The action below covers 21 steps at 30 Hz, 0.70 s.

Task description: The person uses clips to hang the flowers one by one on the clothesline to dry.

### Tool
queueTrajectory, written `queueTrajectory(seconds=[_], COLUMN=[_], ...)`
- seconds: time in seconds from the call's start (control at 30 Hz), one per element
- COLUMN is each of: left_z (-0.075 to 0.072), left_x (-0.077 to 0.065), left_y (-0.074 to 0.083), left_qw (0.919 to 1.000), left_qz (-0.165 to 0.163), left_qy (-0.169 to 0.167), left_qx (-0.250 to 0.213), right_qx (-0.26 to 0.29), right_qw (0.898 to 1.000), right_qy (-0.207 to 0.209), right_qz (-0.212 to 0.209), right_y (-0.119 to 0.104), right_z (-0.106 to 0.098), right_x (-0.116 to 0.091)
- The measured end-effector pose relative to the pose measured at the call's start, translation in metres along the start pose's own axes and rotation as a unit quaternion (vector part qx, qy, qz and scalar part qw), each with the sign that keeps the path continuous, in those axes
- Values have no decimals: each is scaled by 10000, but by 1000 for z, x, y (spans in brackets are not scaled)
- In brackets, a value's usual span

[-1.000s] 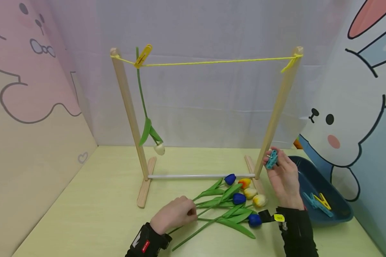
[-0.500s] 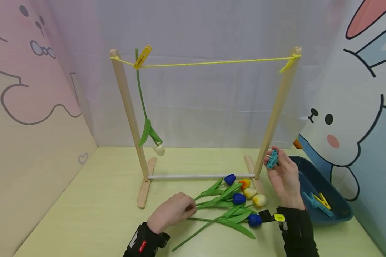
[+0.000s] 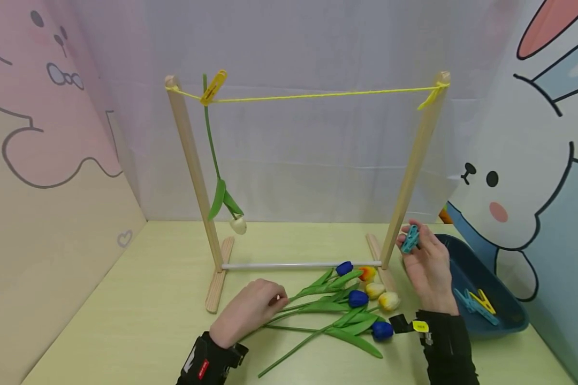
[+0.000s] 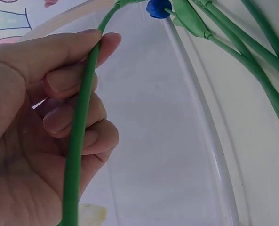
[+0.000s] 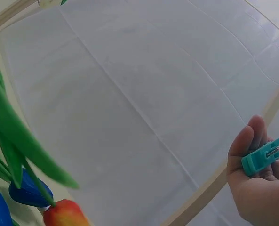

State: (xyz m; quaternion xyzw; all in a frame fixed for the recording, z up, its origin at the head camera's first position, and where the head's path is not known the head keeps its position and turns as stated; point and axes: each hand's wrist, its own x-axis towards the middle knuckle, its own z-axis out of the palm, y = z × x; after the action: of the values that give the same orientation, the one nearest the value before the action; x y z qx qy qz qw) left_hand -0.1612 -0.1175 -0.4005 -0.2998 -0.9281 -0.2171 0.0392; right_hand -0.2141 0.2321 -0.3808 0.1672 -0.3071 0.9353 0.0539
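Observation:
My left hand [image 3: 251, 310] pinches the green stem [image 4: 78, 132] of a tulip between thumb and forefinger, the other fingers curled behind it. Which bloom this stem carries is hard to tell among the overlapping leaves. Beside it on the table lie several artificial tulips: blue ones [image 3: 358, 298], a red-and-yellow one [image 3: 367, 274] and pale yellow ones [image 3: 389, 301]. By the frame's right post, my right hand [image 3: 428, 270] holds a teal clothespin [image 3: 410, 239]. A white tulip [image 3: 238, 224] hangs upside down from the yellow string [image 3: 318, 95], clipped by a yellow clothespin [image 3: 214, 87].
Two wooden posts [image 3: 416, 166] on flat feet carry the string, joined low down by a white rod [image 3: 279, 266]. A dark blue basin [image 3: 515, 321] at the right contains teal and yellow clothespins [image 3: 483, 301]. Printed panels [image 3: 67, 133] and a pale backdrop [image 3: 308, 160] enclose the table.
My left hand has drawn a little to the left and away from me, pulling the tulip stem along. The right hand has hardly moved, keeping the teal clothespin.

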Motion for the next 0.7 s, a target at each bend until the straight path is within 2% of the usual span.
queueTrajectory(seconds=[0.2,0.37,0.47,0.57,0.7], left_z=[-5,-7,-6,-7,-9], left_x=[-2,-3,-3,-4,-4], left_y=[0,1,1,0,-2], left_qw=[9995,9964,9901,9804,9717], left_qz=[41,-6,-89,-262,-466], left_qy=[314,806,1246,1644,1963], left_qx=[11,250,649,1058,1230], right_qx=[-72,-146,-136,-39,38], right_qw=[9999,9999,9998,9998,9998], right_qy=[-19,44,-9,-88,-107], right_qz=[-69,-74,-115,-154,-156], right_y=[0,-1,-1,-2,-2], right_z=[-2,-3,-2,-2,-3], right_x=[1,2,1,1,1])
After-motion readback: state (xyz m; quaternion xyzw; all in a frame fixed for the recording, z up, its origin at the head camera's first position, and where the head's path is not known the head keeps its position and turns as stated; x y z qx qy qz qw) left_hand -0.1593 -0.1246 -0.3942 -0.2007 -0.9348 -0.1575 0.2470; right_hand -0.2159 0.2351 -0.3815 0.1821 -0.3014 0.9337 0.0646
